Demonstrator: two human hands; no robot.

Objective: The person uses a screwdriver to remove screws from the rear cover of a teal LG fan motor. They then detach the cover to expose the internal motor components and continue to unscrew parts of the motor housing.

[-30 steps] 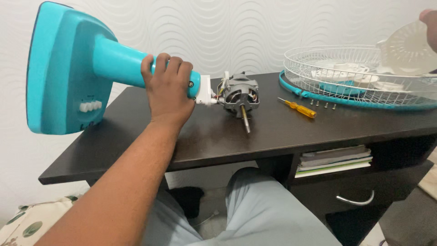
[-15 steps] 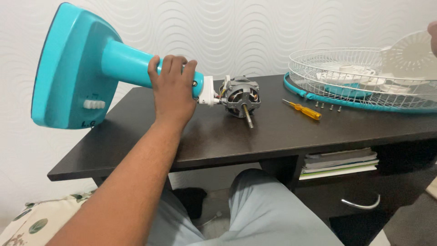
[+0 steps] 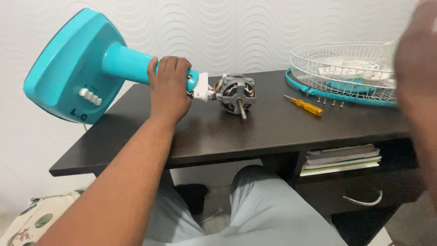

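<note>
Broadly, the dark desk [image 3: 291,132] was spread with fan parts. A turquoise fan stand [image 3: 77,68] was held tilted over its left end, its neck clasped firmly by the left hand [image 3: 169,91]. The bare motor [image 3: 236,93] rested on the desk just right of that hand. The right hand [image 3: 416,64] was blurred at the right; its grip could not be told. A wire grille [image 3: 341,68] lay far right, a yellow screwdriver [image 3: 304,105] nearer.

Bare bench [image 3: 273,132] lies open in front of the motor [image 3: 236,93], from the front edge back to the screwdriver [image 3: 304,105]. To the right, the screwdriver, the row of screws [image 3: 328,102] and the wire fan guard [image 3: 346,70] crowd the back corner. The blurred right hand [image 3: 416,77] blocks the right edge.
</note>
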